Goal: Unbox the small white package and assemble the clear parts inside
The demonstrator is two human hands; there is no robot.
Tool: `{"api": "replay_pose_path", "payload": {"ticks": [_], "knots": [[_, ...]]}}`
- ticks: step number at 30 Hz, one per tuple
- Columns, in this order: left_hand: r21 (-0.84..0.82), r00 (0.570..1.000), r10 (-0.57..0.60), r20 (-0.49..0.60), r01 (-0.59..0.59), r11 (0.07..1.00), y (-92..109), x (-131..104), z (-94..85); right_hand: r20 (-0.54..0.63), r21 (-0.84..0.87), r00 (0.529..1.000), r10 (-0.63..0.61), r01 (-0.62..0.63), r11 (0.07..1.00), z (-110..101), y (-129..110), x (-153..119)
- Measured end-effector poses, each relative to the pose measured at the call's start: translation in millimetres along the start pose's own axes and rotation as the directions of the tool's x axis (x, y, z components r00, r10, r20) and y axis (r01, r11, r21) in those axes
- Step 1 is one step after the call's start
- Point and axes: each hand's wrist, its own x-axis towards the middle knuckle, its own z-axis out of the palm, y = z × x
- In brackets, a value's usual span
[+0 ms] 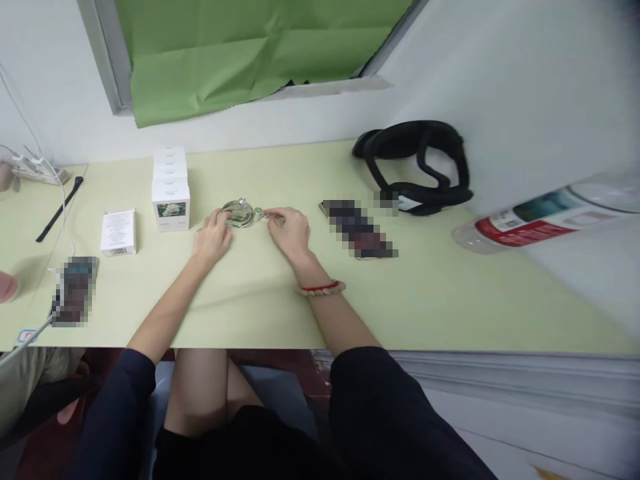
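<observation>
A clear glass-like piece [241, 215] lies toward the far edge of the desk [430, 307], held by our left hand [212, 237]; our right hand [291, 231] pinches narrowly at its small end [259, 213]. Handling seems unfinished; whether that end is loose, we cannot tell.

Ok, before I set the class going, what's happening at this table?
Someone's bare hands are busy with a clear, shiny object lying on the pale table. The left hand has its fingers on one side of it. The right hand has its fingertips at a small round piece at the other end; whether that piece is joined on is too small to tell. White boxes stand beyond the left hand.
</observation>
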Motion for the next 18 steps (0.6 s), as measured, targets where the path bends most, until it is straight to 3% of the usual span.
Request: {"api": "replay_pose_path", "payload": {"ticks": [8, 18], "knots": [[-0.021, 0.999, -0.048, -0.025, 0.048, 0.999, -1.9, -0.8, -3.1, 0.021, 0.062, 0.999, 0.03, -0.031, 0.998, 1.3, -1.4, 0.7], [0.053, 0.999, 0.04, -0.006, -0.04, 0.998, 0.6, -6.9, -5.1, 0.05, 0.143, 0.994, 0.102, -0.108, 0.984, -3.6, -9.1, -0.1]]}}
